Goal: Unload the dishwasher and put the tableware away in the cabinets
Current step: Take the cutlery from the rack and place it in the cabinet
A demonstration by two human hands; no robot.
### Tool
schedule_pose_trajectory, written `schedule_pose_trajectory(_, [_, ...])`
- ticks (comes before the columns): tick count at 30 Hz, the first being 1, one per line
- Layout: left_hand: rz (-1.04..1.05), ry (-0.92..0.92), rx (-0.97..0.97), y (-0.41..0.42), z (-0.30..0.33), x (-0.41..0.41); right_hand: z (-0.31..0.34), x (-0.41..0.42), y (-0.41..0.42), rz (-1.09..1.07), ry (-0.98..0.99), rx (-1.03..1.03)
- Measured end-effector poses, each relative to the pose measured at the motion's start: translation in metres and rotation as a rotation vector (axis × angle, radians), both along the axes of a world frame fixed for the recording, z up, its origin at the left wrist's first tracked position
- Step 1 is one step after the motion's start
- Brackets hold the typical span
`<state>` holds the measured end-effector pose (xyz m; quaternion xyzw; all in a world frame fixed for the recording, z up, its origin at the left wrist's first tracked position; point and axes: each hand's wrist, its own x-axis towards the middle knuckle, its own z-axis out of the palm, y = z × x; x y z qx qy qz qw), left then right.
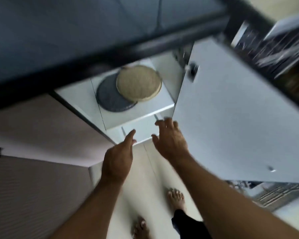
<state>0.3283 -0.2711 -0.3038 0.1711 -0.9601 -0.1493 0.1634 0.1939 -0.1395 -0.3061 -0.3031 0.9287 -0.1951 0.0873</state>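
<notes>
White cabinet [141, 104] stood open mid-frame, just beyond both empty, loose-fingered hands: left hand [117, 159], right hand [171, 140] nearer the door [231, 109].

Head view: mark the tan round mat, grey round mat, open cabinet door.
tan round mat [138, 83], head view, its centre
grey round mat [109, 99], head view, exposed lower-left part
open cabinet door [231, 109], head view, middle of its white panel

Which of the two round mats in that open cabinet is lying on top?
The tan woven mat lies on top, overlapping the dark grey mat, which shows only to its left and front.
</notes>
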Motion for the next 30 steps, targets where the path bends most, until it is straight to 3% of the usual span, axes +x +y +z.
schedule_pose_trajectory(5, [-0.099,0.019,-0.052,0.007,0.130,0.018,0.133,0.014,0.016,-0.107,-0.091,-0.029])
schedule_pose_trajectory(11, [0.001,0.078,-0.099,0.020,0.245,0.049,0.249,0.028,0.046,-0.196,-0.062,-0.072])
schedule_pose_trajectory(20, [-0.115,0.067,-0.115,0.048,0.286,0.044,0.327,0.044,0.091,-0.225,0.040,-0.053])
schedule_pose_trajectory(30, [-0.381,0.031,-0.105,0.083,0.304,0.001,0.341,0.041,0.167,-0.371,0.131,-0.041])
